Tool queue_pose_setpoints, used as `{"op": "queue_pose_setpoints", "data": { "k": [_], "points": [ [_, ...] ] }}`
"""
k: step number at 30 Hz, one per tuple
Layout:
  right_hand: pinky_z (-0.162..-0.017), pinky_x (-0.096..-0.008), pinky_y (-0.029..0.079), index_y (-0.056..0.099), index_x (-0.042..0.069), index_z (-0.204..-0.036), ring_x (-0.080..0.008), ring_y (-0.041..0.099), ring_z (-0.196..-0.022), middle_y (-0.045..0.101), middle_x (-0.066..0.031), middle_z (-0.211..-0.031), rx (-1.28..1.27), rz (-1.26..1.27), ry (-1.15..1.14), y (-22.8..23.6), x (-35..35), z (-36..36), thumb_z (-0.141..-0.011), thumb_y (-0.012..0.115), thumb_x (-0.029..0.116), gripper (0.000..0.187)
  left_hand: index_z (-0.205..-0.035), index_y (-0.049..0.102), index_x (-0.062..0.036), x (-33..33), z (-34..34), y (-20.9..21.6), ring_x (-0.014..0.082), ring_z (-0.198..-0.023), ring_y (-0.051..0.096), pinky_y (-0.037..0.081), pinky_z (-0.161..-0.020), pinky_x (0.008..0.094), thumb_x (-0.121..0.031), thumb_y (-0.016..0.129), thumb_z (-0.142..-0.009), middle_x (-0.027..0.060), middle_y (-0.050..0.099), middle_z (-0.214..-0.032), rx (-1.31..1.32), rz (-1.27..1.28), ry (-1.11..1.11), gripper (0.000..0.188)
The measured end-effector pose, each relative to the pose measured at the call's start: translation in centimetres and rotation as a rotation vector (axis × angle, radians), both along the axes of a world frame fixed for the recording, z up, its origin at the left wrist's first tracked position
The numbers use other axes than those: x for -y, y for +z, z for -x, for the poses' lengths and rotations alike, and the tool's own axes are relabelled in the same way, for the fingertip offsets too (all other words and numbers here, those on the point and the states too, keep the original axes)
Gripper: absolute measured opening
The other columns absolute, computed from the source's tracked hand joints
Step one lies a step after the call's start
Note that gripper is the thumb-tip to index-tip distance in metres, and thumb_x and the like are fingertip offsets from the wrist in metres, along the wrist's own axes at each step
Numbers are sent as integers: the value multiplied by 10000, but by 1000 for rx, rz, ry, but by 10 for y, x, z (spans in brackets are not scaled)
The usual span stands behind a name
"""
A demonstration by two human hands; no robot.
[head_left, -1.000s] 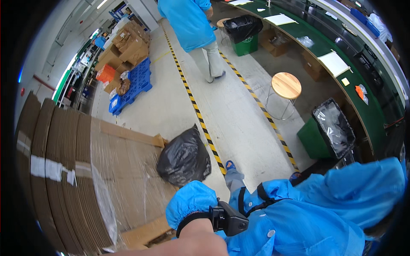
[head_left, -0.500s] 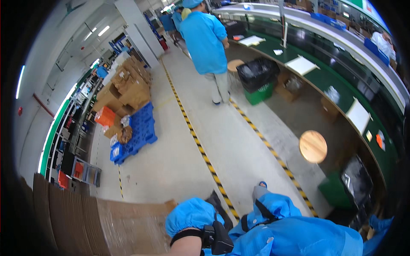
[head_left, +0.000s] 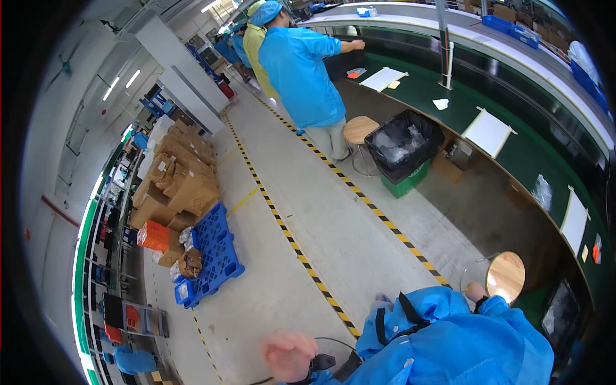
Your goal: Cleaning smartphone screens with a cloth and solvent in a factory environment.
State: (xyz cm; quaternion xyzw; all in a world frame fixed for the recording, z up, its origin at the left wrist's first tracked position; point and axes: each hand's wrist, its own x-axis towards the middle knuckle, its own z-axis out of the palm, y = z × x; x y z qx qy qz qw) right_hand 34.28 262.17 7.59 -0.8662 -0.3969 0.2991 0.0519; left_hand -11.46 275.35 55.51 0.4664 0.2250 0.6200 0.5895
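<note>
Left hand [head_left: 290, 356]: low beside the blue coat [head_left: 443, 340], loosely open, fingers apparently a little bent, blurred, with nothing seen in its grasp. Right hand [head_left: 476, 292]: at the end of its sleeve, next to the near stool [head_left: 507, 274], too small and turned away to tell open from closed, or touching the seat from merely crossing in front of it. Near stool: just outside the near edge of the counter [head_left: 423, 96], with a white sheet [head_left: 574, 218] farther in along that same edge and a clear plastic bag [head_left: 542, 191] just beside the sheet.

Judged from the empty-looking left palm: no handling under way there, seemingly only standing or stepping beside the striped tape [head_left: 410, 249]. From this pose, probably calling for care around the seat's rim on the right, and for a real closing of fingers before any lift on the left.

Hard to make out: near stool's legs, largely hidden; black bin liner [head_left: 558, 308], partly lost in the dark rim; shoe [head_left: 382, 298], blurred and mostly behind the coat; wrist device [head_left: 322, 361], partly covered; contents, if any, of the co-worker's [head_left: 298, 74] outstretched hand.
</note>
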Motion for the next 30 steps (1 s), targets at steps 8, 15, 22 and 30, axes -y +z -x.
{"op": "queue_pose_setpoints", "data": {
  "k": [8,15,22,30],
  "points": [
    [-737,-480,506,692,25,-833,-396,635,-793,658,-219,-807,67,-116,-63,-45,-256,1,-775,567,252,266,-1006,530,6,-284,16,-120,169,-799,557,469,-767,301,-129,429,-978,104,571,-850,-588,370,173,171],
    [-766,-449,511,704,-3,-862,-376,655,-827,671,-235,-866,-230,56,-324,48,-401,71,-779,564,296,340,-1012,561,4,-515,-11,-130,136,-815,571,469,-770,266,-138,471,-970,69,593,-847,-461,445,25,173],
    [-774,-453,501,699,-21,-868,-371,655,-847,672,-239,-882,-87,336,-309,30,-534,91,-777,562,333,390,-1030,565,5,-715,-20,-138,123,-815,577,467,-758,248,-81,509,-946,62,604,-854,-548,311,-152,133],
    [-504,-376,509,646,-13,-780,-250,646,-584,653,-164,-713,-341,250,-474,-1,-806,74,-796,556,311,337,-871,515,-8,-920,34,-179,139,-754,523,427,-729,267,-81,407,-963,71,568,-774,-441,483,25,160]
  ]
}}
